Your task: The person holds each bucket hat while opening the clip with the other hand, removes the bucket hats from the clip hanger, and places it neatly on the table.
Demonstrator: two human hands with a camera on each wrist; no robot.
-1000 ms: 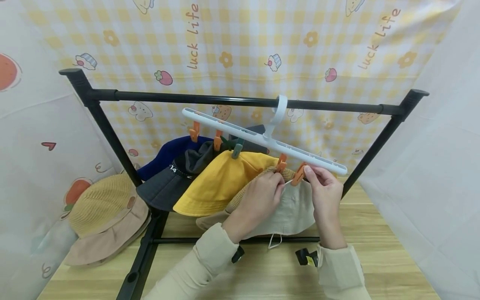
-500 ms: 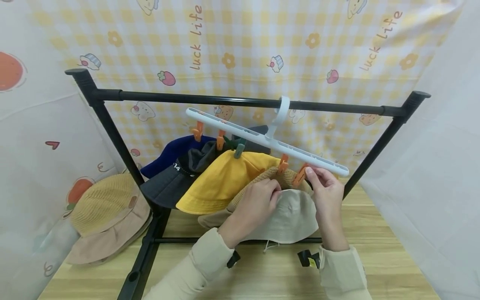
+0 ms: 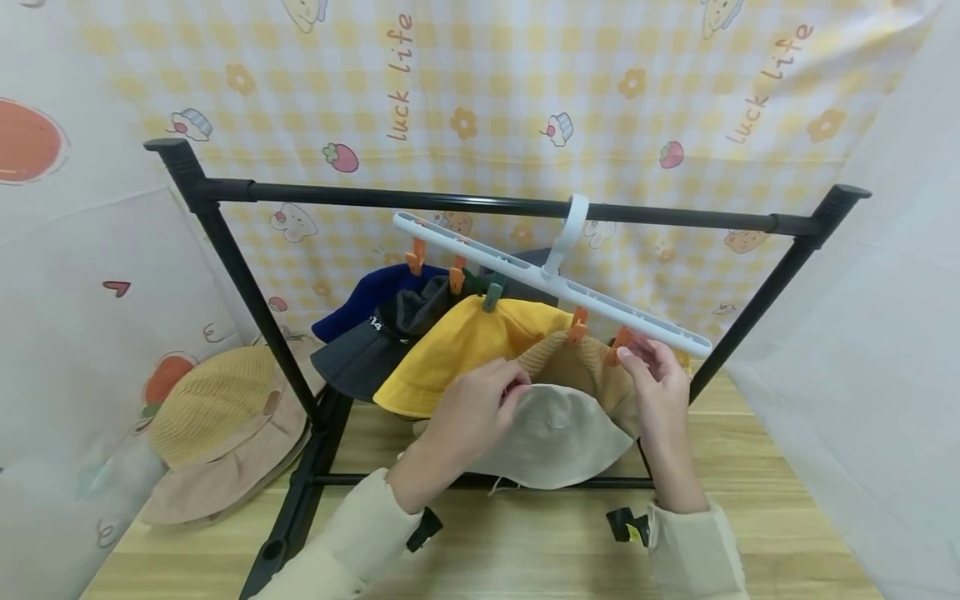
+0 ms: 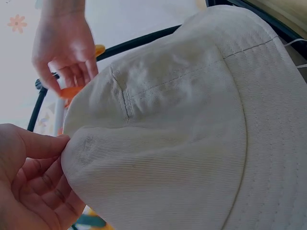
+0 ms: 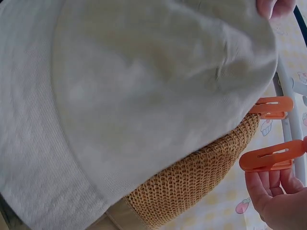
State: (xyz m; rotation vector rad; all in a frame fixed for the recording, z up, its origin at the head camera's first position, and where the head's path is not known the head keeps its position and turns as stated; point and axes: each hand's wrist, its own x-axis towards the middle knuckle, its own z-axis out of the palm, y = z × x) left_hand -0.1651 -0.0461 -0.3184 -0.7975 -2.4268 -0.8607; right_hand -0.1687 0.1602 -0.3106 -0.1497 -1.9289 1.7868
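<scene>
My left hand (image 3: 471, 410) pinches the top of the crown of a pale beige bucket hat (image 3: 561, 437) between thumb and fingers; the left wrist view shows this grip closely. My right hand (image 3: 663, 398) holds the orange clip (image 3: 619, 345) at the low right end of a light-blue hanger (image 3: 633, 317). No cloth shows in that clip in the right wrist view. A second orange clip (image 5: 274, 106) grips a tan woven hat (image 5: 196, 179) behind the pale one. A yellow bucket hat (image 3: 472, 354) hangs left of it from a green clip (image 3: 492, 297).
The hanger tilts down rightward, hooked over a black rack's top bar (image 3: 420, 200). A dark grey hat (image 3: 360, 362) and a blue hat (image 3: 375, 293) hang at its left. More sun hats (image 3: 217, 417) lie stacked on the wooden table (image 3: 555, 550), left of the rack.
My left hand has moved left and slightly down with the pale hat, away from the end clip. More of the woven hat shows. My right hand stays at that clip.
</scene>
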